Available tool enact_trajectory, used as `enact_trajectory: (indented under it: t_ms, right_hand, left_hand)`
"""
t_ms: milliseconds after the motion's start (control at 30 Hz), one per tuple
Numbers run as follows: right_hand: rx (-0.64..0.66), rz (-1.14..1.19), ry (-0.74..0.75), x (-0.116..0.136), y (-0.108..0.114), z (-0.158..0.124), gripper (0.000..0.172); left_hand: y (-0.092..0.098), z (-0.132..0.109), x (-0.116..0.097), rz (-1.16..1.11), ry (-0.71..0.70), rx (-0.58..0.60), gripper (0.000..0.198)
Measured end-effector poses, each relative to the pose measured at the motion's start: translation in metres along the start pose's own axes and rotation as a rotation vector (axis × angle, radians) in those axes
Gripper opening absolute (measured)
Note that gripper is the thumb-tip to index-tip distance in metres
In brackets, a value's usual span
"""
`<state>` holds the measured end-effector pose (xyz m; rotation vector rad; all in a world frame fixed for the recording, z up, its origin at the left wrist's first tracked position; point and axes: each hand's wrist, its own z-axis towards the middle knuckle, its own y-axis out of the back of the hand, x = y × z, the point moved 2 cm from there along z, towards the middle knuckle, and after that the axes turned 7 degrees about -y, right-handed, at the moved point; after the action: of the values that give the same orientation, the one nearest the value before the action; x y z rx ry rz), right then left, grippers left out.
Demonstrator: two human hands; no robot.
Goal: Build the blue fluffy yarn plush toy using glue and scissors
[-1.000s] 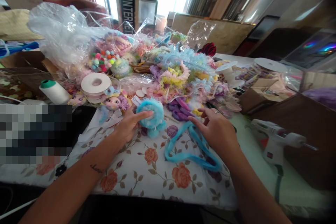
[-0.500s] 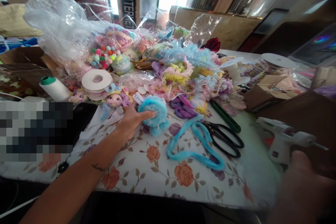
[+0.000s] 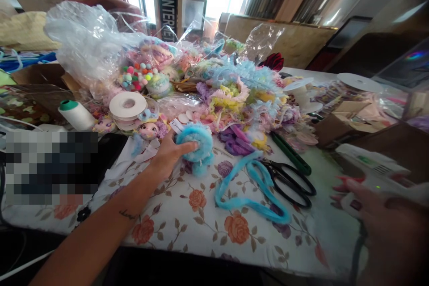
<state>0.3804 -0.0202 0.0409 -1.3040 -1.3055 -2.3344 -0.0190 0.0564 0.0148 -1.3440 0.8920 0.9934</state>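
Note:
My left hand (image 3: 174, 149) grips a fluffy light-blue ring-shaped piece (image 3: 197, 138), its thumb pressed on the front; a small paper tag sticks out at the upper left. At the right edge my right hand (image 3: 372, 210), somewhat blurred, has its fingers around the handle of a white glue gun (image 3: 372, 165), with a small green light showing. Between the hands, a loop of blue fluffy strip (image 3: 248, 203) lies on the flowered cloth (image 3: 174, 219). Black-handled scissors (image 3: 291, 183) lie beside it, near a dark green tool (image 3: 291, 154).
Behind are piled ruffled trims (image 3: 241, 76), a clear plastic bag (image 3: 83, 35), pompoms (image 3: 137, 76) and a white ribbon spool (image 3: 127, 105). A thread cone (image 3: 77, 116) and a black flat object (image 3: 110, 152) are at left. An open cardboard box (image 3: 342, 125) stands at right.
My right hand has closed around the glue gun's handle, and the gun has turned and shifted to the right. The left hand still grips the blue piece; the view has shifted slightly.

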Motion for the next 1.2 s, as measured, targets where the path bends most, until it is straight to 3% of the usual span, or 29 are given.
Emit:
enact_trajectory:
  t_ms: [100,200,300,467,700,833,1200]
  right_hand:
    - [0.038,0.387,-0.259,0.048,-0.016,-0.067,0.01]
    - [0.269,0.535,-0.369,0.078,-0.038,-0.108,0.014]
    - [0.469,0.649,-0.388,0.086,-0.057,-0.121,0.021]
    - [0.697,0.787,-0.405,0.09,-0.08,-0.127,0.039]
    - [0.912,0.856,-0.426,0.095,-0.097,-0.148,0.043]
    - [0.92,0.732,-0.473,0.096,-0.103,-0.155,0.042]
    - [0.78,0.56,-0.474,0.103,-0.108,-0.161,0.036]
  left_hand:
    - [0.001,-0.001,0.002,-0.092,0.081,0.039,0.046]
    - [0.0,-0.002,0.0,-0.148,0.105,0.039,0.042]
    - [-0.001,-0.002,-0.003,-0.147,0.121,0.014,0.045]
    - [0.002,0.0,-0.001,-0.1,0.11,0.005,0.043]
    - [-0.002,-0.002,-0.005,-0.058,0.031,0.011,0.052]
    - [-0.007,-0.004,-0.009,-0.041,0.049,-0.057,0.056]
    - [-0.007,-0.005,-0.002,0.039,0.094,-0.068,0.046]
